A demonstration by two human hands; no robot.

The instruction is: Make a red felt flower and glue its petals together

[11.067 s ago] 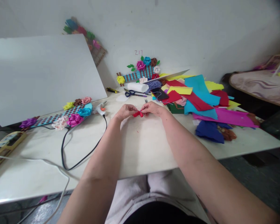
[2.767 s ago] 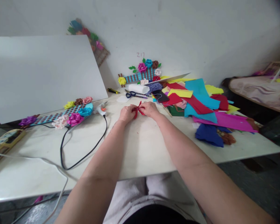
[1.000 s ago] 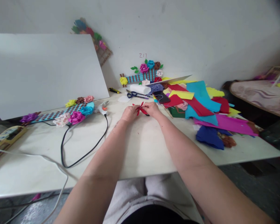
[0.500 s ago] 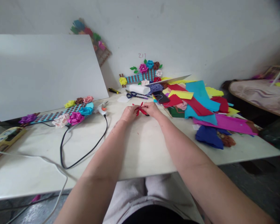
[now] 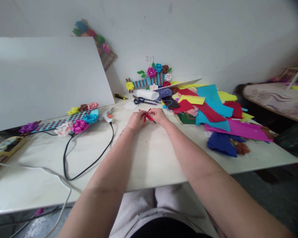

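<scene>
Just above the white table, near its middle, my two hands meet on a small red paper flower [image 5: 147,115] with narrow petals. My left hand [image 5: 136,119] pinches its left side between thumb and fingers. From the other side, the closed fingers of my right hand [image 5: 158,115] grip a petal. Part of the flower is hidden by the fingers. Just beyond lie blue-handled scissors [image 5: 139,100] and a scrap of white paper [image 5: 130,105]. A white glue gun [image 5: 107,116] with an orange trigger rests to the left.
Coloured crepe paper [image 5: 211,109] is heaped on the right. A flower-trimmed strip [image 5: 62,121] lies at left, in front of a white board [image 5: 49,82]. A black cord [image 5: 64,155] loops over the table near a power strip [image 5: 8,150]. A yellow cutter [image 5: 120,96] and purple yarn [image 5: 165,93] lie at the back.
Both hands stay at the flower with slight finger movement. The red petals stood out spread before and now look more gathered between the fingers. The view has shifted slightly.
</scene>
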